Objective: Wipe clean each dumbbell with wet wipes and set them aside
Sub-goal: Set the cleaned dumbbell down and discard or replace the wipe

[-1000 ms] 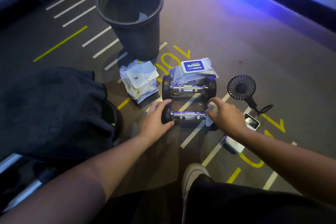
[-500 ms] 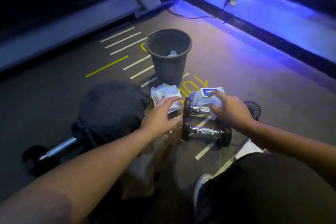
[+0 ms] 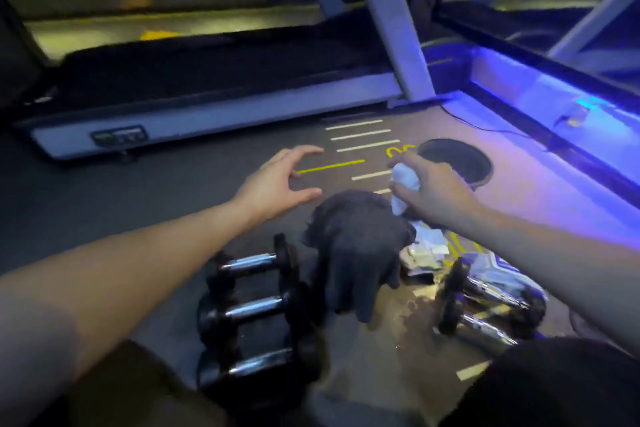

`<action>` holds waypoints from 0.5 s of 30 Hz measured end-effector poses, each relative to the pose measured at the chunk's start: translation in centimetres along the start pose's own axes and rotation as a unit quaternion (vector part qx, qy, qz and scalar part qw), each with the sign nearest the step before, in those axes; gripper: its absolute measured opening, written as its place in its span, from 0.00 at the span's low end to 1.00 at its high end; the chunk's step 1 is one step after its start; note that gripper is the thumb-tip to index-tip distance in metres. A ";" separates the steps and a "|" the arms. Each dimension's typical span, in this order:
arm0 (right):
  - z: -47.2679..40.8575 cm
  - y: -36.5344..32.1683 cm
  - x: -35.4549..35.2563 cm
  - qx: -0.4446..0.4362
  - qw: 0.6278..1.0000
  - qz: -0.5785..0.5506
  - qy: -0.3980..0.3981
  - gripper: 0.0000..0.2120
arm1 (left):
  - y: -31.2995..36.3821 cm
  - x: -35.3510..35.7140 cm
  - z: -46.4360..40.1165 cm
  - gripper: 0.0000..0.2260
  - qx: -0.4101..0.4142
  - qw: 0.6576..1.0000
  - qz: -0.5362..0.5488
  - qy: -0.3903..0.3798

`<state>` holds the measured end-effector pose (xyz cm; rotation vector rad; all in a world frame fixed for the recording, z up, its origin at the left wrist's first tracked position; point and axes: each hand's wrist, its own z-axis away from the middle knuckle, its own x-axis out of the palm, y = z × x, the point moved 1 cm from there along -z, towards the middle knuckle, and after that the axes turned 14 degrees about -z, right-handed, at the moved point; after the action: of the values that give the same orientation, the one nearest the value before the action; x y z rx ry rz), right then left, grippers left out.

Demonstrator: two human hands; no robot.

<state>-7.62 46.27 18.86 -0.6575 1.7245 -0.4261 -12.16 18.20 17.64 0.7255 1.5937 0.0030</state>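
Five dumbbells are lying on the floor: three stacked dumbbells [image 3: 254,314] at lower centre, two dumbbells [image 3: 485,308] at lower right. The right hand [image 3: 433,187] is pinching one white wipe [image 3: 403,184] near the bin [image 3: 457,159]. The left hand [image 3: 277,180] is hovering spread, empty.

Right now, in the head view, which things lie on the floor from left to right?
Stacked dumbbells → dark cloth → crumpled wipe packaging → two dumbbells.
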 end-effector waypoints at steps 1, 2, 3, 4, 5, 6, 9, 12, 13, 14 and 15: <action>-0.8 -1.4 0.9 -0.015 1.000 0.000 -0.007 0.12 | -1.6 -1.6 0.9 0.29 -0.014 1.000 -0.008 0.005; -1.4 -2.8 1.8 -0.027 0.999 -0.004 -0.017 0.12 | -3.2 -3.2 1.8 0.29 -0.027 0.999 -0.012 0.012; -2.0 -4.0 3.0 -0.036 0.999 -0.007 -0.032 0.12 | -4.9 -4.5 2.9 0.29 -0.040 0.999 -0.013 0.019; -2.6 -5.1 4.2 -0.045 0.998 -0.009 -0.048 0.12 | -6.6 -5.4 4.0 0.29 -0.054 0.998 -0.013 0.024; -3.1 -6.0 5.6 -0.053 0.996 -0.009 -0.066 0.13 | -8.3 -6.0 5.1 0.29 -0.068 0.997 -0.012 0.028; -3.5 -6.8 7.1 -0.059 0.995 -0.013 -0.081 0.13 | -9.8 -6.3 6.3 0.29 -0.082 0.996 -0.012 0.033; -3.8 -8.6 11.6 -0.057 0.992 -0.028 -0.107 0.12 | -13.9 -5.4 9.2 0.28 -0.119 0.992 0.003 0.039; -3.4 -9.1 16.0 -0.044 0.987 -0.036 -0.147 0.11 | -17.1 -2.9 11.0 0.28 -0.143 0.989 0.016 0.031; -3.2 -9.1 17.5 -0.040 0.986 -0.039 -0.159 0.11 | -17.9 -2.0 11.3 0.28 -0.153 0.988 0.019 0.025; -3.1 -9.0 18.7 -0.036 0.984 -0.041 -0.169 0.09 | -18.6 -1.0 11.7 0.28 -0.160 0.987 0.025 0.020; -3.0 -8.8 19.9 -0.031 0.983 -0.042 -0.178 0.08 | -19.3 0.1 11.9 0.28 -0.167 0.985 0.030 0.016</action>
<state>-11.93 26.68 9.76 -0.8010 1.3777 -0.2924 -10.02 -2.00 7.46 0.5130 1.5507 0.3195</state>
